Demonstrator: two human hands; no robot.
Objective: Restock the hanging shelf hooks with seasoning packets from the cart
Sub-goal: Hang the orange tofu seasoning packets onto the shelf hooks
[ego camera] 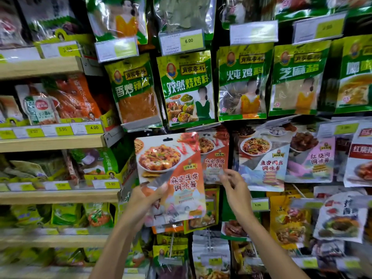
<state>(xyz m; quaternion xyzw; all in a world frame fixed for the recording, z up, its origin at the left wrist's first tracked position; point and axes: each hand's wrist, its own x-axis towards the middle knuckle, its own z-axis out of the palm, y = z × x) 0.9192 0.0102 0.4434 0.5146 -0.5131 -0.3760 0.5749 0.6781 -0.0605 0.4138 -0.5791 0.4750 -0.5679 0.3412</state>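
Observation:
My left hand (pixel 148 200) grips the lower left of an orange-and-white mapo tofu seasoning packet (pixel 171 174) with a hang slot at its top, held upright in front of the hook wall. Just behind it to the right, matching packets (pixel 214 156) hang on a hook. My right hand (pixel 234 188) is raised beside the held packet, its fingertips pinching the lower edge of the front hanging packet. The hook itself is hidden by packets. No cart is in view.
Green seasoning packets (pixel 187 87) hang in a row above, with price tags (pixel 181 41) over them. More sauce packets (pixel 263 158) hang to the right and below. Wooden shelves (pixel 52 141) with bagged goods fill the left side.

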